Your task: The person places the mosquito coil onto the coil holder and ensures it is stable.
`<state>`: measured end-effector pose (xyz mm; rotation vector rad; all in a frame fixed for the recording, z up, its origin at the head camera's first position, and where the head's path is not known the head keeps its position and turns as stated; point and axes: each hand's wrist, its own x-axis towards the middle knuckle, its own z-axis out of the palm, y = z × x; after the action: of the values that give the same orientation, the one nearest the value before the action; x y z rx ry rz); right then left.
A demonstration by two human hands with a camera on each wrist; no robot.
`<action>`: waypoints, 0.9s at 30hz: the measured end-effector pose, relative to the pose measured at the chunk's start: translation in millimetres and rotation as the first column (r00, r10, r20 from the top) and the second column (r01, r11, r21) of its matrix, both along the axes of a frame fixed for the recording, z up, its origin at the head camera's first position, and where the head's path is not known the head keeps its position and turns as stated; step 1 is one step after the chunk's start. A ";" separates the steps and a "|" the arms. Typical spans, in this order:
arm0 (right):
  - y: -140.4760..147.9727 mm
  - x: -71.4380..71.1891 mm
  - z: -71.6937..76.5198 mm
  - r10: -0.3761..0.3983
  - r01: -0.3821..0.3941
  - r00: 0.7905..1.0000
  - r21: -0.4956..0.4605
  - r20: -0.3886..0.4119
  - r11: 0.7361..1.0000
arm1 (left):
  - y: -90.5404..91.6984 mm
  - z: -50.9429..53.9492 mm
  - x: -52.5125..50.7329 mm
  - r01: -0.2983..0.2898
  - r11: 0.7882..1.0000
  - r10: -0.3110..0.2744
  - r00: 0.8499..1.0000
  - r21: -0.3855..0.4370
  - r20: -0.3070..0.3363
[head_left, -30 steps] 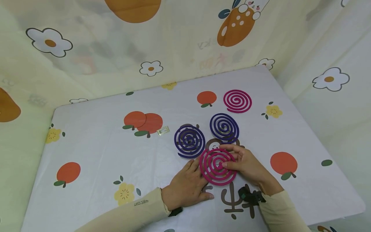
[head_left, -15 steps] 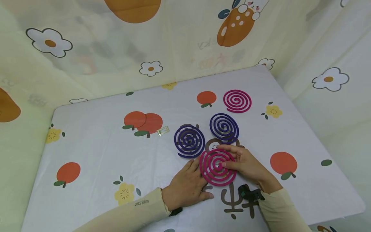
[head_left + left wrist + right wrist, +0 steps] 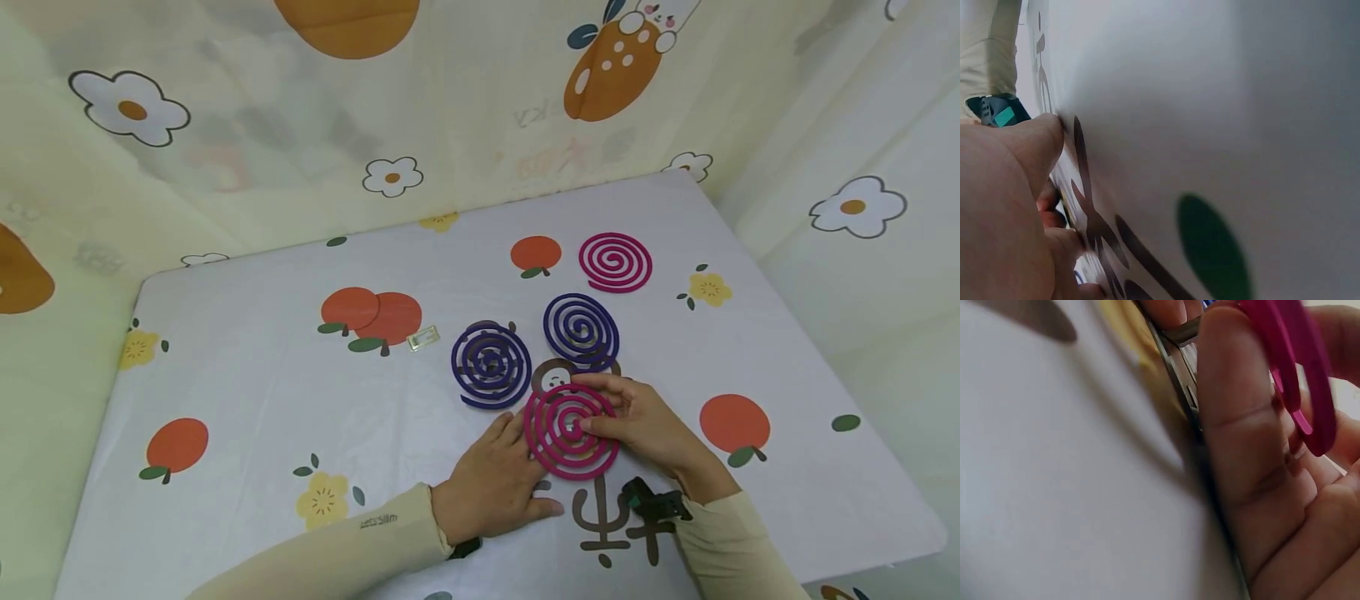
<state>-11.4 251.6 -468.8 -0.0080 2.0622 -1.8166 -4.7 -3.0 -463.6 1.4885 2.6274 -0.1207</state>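
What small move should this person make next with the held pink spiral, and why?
Perhaps the right hand should lower the held pink spiral slightly: the right wrist view shows it off the tabletop, with a metal piece, possibly a stand, lower down.

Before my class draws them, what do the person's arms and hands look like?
The left hand and right hand are gloveless. Left sleeve and right sleeve are beige; dark lettering, seemingly "Let's Slim", marks the left. The left wrist device is black, mostly hidden; the black right wrist device shows green.
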 end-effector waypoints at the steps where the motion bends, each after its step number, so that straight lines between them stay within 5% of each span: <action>1: 0.5 0.1 0.0 -0.003 0.003 1.000 0.000 -0.004 1.000 | 0.8 0.6 0.0 -0.003 1.000 0.003 1.000 -0.007 0.002; 10: 4.2 1.6 2.8 -0.024 0.024 1.000 0.000 0.008 1.000 | 5.0 2.1 -2.1 0.009 1.000 -0.009 1.000 -0.012 -0.019; 18: 14.4 3.2 2.8 -0.056 0.056 0.998 0.035 -0.023 0.998 | 18.4 0.9 -5.7 0.002 1.000 -0.002 0.998 0.000 0.063; 27: 29.9 2.4 2.4 -0.069 0.076 0.995 0.102 -0.067 0.992 | 36.0 1.4 -10.5 -0.007 0.999 0.009 0.998 -0.033 0.055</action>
<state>-9.0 281.4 -466.4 0.0389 2.2259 -1.7693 -15.2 32.9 -462.2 1.4497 2.5750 -0.1193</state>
